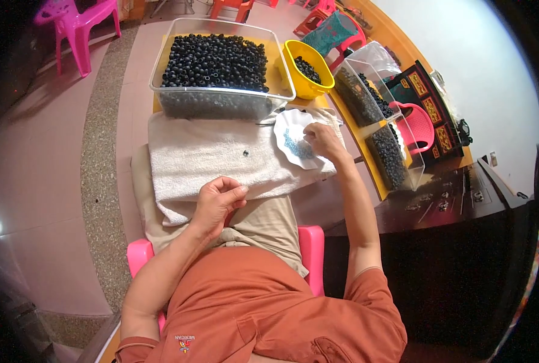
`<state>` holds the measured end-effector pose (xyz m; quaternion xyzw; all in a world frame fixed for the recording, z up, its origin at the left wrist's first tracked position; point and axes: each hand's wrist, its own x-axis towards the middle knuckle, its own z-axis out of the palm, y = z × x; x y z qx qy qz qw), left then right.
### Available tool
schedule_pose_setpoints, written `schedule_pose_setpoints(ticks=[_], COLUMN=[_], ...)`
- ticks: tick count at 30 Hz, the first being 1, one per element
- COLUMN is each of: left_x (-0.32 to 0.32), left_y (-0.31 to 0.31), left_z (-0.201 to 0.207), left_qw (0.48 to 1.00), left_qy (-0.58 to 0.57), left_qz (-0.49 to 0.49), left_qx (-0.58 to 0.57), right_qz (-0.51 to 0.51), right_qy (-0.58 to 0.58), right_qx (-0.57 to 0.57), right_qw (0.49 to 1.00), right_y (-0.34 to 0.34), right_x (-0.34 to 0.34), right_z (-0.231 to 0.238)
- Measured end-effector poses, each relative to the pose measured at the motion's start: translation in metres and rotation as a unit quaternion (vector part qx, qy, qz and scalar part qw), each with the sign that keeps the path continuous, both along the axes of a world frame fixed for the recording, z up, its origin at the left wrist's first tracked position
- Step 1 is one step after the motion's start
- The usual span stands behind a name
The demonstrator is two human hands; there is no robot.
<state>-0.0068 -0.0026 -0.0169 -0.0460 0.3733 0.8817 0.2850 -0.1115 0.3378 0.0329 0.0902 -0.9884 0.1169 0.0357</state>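
You're sitting on a pink chair (310, 242), legs stretched out under a white towel (203, 154) that is lying across your lap.

Far left, a pink plastic chair (78, 24) is standing on the tiled floor (39, 157), well apart from you.

Your left hand (216, 202) is resting at the near edge of the towel, fingers curled in with thumb and fingertips pinched together — whatever is between them is too small to make out, so I can't tell if it's gripping anything. A single small dark bead (246, 153) is lying loose on the towel, just beyond that hand.

At the far edge of the towel, a big clear tub (221, 97) is sitting heaped with dark round beads (216, 60). To its right, a yellow bowl (305, 69) is holding a smaller batch of the same beads.

Right of centre, a white scalloped plate (289, 142) is lying on the right end of the towel with a little pile of blue pieces (295, 145) on it. Your right hand (322, 140) is reaching onto the plate's right side, fingers bent down and pinching at the blue pieces — no clear hold visible.

Further right, two clear containers (378, 127) of dark beads are lining up along the yellow table edge, with a red chair (419, 126) beside them.
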Motion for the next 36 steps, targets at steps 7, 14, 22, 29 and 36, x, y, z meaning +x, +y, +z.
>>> schedule_pose_setpoints(ticks=[7, 14, 22, 29, 36], left_x=[0.0, 0.001, 0.002, 0.002, 0.002], left_y=[-0.001, 0.0, 0.0, -0.003, -0.003], left_z=[0.005, 0.002, 0.006, 0.005, 0.005], left_qw=[1.0, 1.0, 0.997, 0.995, 0.993], left_qy=[0.006, 0.015, 0.036, 0.041, 0.042], left_qz=[0.0, -0.01, -0.069, -0.087, -0.106], left_qx=[-0.021, -0.016, 0.012, 0.026, 0.027], right_qz=[-0.04, 0.024, 0.078, 0.091, 0.13], right_qy=[0.0, -0.147, -0.278, -0.278, -0.257], right_qx=[-0.169, -0.534, -0.569, -0.551, -0.553], right_qw=[0.985, 0.832, 0.769, 0.781, 0.782], right_y=[-0.02, -0.082, -0.126, -0.128, -0.13], right_x=[0.019, 0.071, 0.102, 0.104, 0.104], right_z=[0.013, -0.002, -0.011, -0.008, -0.006])
